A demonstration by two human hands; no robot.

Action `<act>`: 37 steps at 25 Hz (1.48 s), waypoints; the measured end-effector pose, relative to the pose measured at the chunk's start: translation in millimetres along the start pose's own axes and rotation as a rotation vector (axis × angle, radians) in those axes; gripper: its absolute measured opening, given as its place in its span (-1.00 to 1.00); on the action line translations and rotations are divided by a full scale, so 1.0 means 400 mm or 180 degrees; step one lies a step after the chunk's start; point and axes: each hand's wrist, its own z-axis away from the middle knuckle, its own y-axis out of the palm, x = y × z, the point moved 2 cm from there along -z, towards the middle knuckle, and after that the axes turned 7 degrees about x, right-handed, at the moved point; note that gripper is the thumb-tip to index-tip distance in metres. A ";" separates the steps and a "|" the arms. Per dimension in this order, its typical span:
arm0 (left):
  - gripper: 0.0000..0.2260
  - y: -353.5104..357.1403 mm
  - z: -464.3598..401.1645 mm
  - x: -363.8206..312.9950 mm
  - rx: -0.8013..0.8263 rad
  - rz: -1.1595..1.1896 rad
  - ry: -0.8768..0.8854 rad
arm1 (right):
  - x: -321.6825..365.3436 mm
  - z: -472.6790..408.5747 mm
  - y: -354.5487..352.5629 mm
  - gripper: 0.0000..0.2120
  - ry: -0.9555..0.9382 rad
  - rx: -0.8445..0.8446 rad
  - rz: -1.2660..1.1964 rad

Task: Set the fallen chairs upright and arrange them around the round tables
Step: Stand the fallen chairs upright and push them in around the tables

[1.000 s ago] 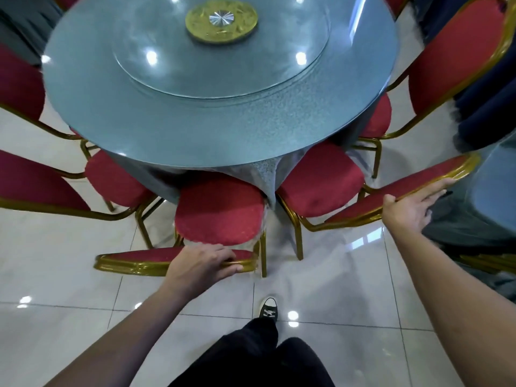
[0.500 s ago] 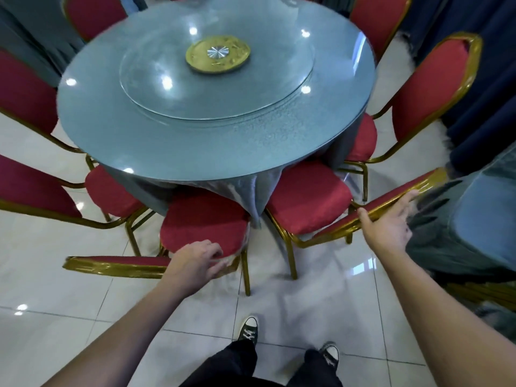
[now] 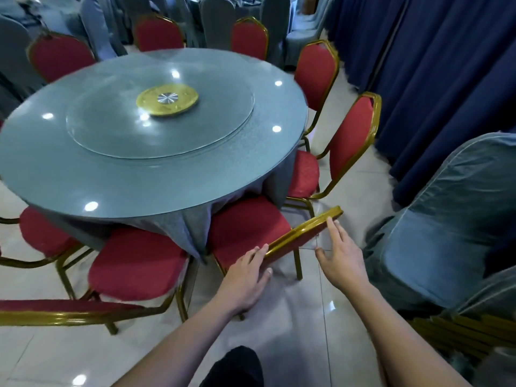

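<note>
From the head camera, the left hand (image 3: 245,277) has left the backrest of the near-left chair (image 3: 64,312), which it held a second ago, and crossed to the gold-framed red banquet chair (image 3: 248,236) straight ahead, where the right hand (image 3: 342,258) already was. Both hands now meet on one chair, which suggests the neighbour is placed and this one is being squared to the round desk (image 3: 117,169). The left hand lies open, palm down, fingertips touching the near end of the gold backrest rail (image 3: 304,231); the right hand is also open, fingers spread, index tip against the rail's far end, thumb apart, gripping nothing. The chair stands upright, seat tucked under the desk's grey cloth, between two other upright red chairs. Both forearms reach forward and down.
</note>
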 end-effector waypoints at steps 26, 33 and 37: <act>-0.65 -0.033 -0.590 -0.318 0.0771 0.0725 -0.0919 | -0.476 -1.169 -0.369 -0.27 0.0219 0.0612 0.0479; -0.69 -0.025 -0.623 -0.397 0.0510 0.0829 -0.1771 | -0.617 -1.336 -0.316 -0.28 -0.0136 0.1099 0.0340; -0.66 -0.011 -0.615 -0.419 0.0264 0.0470 -0.2137 | -0.643 -1.402 -0.330 -0.28 -0.0429 0.0925 0.0375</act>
